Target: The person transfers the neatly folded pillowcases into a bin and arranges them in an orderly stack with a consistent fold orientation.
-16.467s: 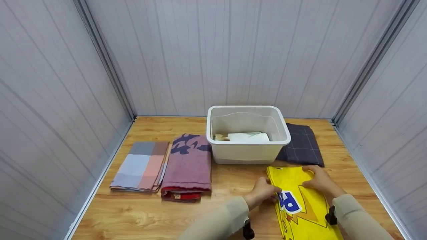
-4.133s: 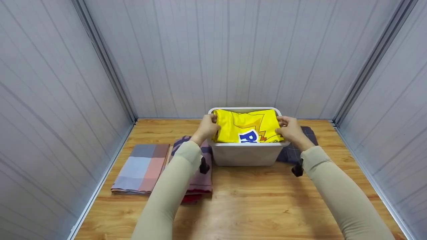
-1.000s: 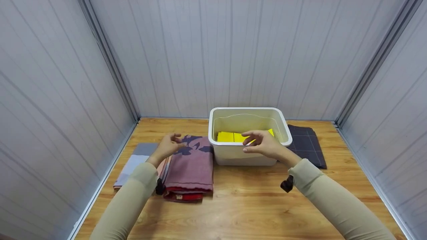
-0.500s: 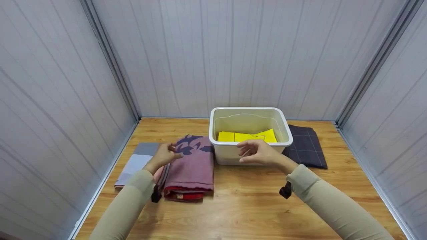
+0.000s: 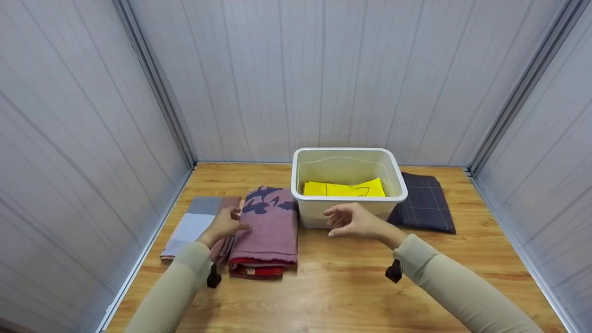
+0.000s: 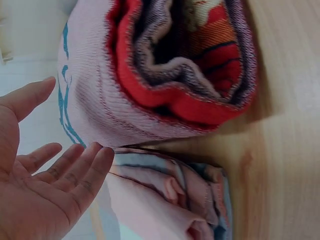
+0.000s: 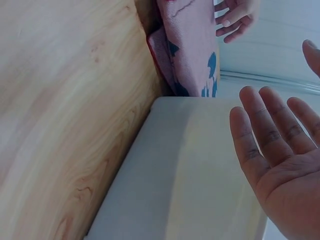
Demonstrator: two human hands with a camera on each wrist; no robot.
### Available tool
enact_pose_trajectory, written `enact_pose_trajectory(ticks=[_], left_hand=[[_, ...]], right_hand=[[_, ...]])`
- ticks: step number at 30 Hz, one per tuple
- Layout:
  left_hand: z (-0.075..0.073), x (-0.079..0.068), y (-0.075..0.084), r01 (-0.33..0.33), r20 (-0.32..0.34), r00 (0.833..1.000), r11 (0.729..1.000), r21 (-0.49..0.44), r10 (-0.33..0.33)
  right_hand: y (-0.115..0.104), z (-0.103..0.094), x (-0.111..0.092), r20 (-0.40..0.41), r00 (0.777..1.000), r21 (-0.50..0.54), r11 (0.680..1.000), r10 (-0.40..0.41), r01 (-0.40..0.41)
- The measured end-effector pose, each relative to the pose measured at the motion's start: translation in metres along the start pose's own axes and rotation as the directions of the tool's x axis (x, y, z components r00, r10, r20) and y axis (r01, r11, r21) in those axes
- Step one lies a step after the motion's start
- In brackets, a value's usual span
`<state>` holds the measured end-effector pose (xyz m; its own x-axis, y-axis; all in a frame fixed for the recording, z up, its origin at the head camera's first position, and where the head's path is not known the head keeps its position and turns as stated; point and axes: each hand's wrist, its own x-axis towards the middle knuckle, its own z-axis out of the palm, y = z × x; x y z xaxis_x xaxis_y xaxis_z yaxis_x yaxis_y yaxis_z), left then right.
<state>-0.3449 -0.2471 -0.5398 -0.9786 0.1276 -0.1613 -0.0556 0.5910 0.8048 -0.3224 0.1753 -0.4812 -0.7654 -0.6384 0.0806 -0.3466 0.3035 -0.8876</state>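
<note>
My left hand (image 5: 224,226) hovers at the left edge of a folded mauve cloth (image 5: 268,231) with dark leaf shapes and red inner layers. Its fingers are spread and hold nothing; the left wrist view shows the cloth's rolled red edge (image 6: 150,90) close by. In front of a white plastic bin (image 5: 311,212), my right hand (image 5: 358,222) hangs with relaxed fingers and nothing in its grasp. Inside the bin lies a folded yellow cloth (image 5: 344,189), its lower part hidden by the front wall. A folded checked cloth (image 5: 192,226) in grey, white and pink lies left of the mauve one.
A folded dark cloth (image 5: 425,203) with thin pale lines lies right of the bin, partly behind it. The wooden table (image 5: 333,291) is bounded by pale panel walls (image 5: 342,74) at the back and on both sides.
The yellow cloth went from the table at the right into the bin and was let go. Both hands then came away from the bin, lately drifting toward the near side.
</note>
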Motion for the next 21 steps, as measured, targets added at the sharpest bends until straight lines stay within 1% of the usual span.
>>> enact_pose_trajectory(ticks=[3,8,14,21], left_hand=[[0.002,0.001,-0.005,0.003,-0.012,1.0,0.999,0.038,-0.003],[0.005,0.002,-0.012,0.041,-0.008,0.999,0.997,0.066,-0.04],[0.009,0.001,-0.013,0.08,-0.008,0.997,0.995,0.065,-0.08],[0.013,0.006,-0.012,0.128,0.02,0.991,0.988,0.088,-0.13]], right_hand=[[0.004,0.003,0.0,0.012,1.0,-0.005,1.0,-0.001,0.001],[0.009,0.008,-0.002,0.029,0.999,0.0,1.0,0.019,-0.019],[0.013,0.014,-0.002,0.026,0.999,-0.006,0.999,0.036,-0.036],[0.02,0.02,-0.003,0.025,0.998,-0.023,0.998,0.061,-0.061]])
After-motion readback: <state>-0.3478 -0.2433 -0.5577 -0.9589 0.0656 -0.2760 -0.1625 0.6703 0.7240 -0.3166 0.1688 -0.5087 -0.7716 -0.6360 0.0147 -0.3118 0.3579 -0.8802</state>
